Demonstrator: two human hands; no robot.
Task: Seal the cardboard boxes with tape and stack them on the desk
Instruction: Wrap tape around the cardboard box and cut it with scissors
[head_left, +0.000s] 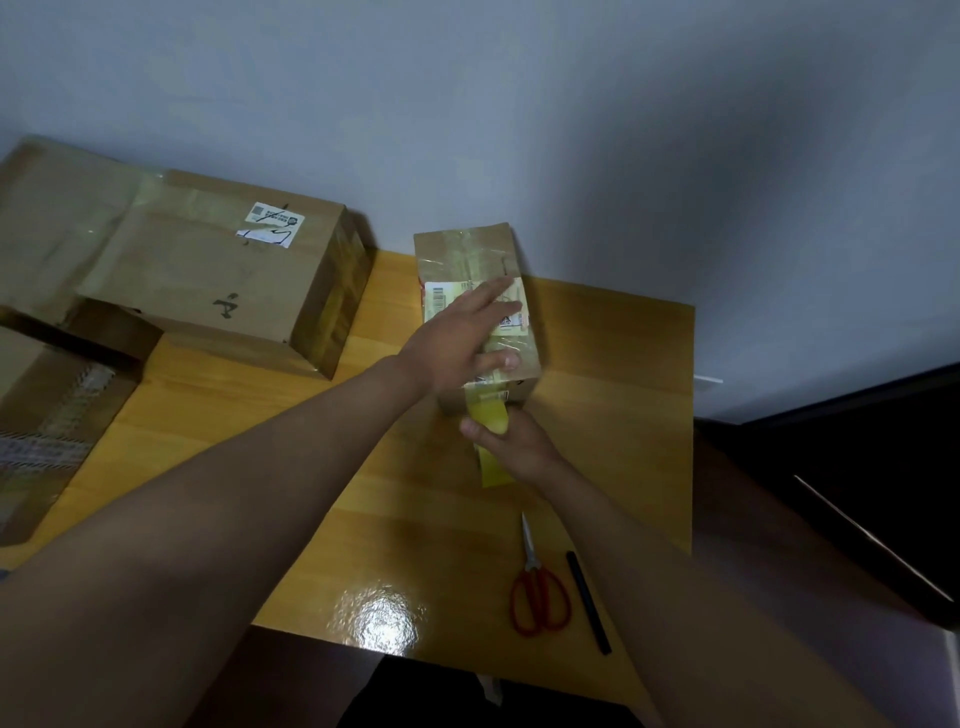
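A glossy yellow wooden desk (613, 395) stands against a pale wall. On its far middle sits a small cardboard box (470, 254) with printed labels on top, and at the far left a larger sealed box (223, 291) with a white sticker, beside more cardboard boxes (47, 395) at the left edge. Near the front right lie red-handled scissors (537, 592) and, just beside them, a black pen (587, 600).

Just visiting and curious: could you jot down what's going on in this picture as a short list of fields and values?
Activity: taping a small box shut
Left hand: flat on the box top, fingers straight
Right hand: holding the yellow tape roll at the box's near end
Surface: wooden desk
Also there: big box at left, red scissors, black pen
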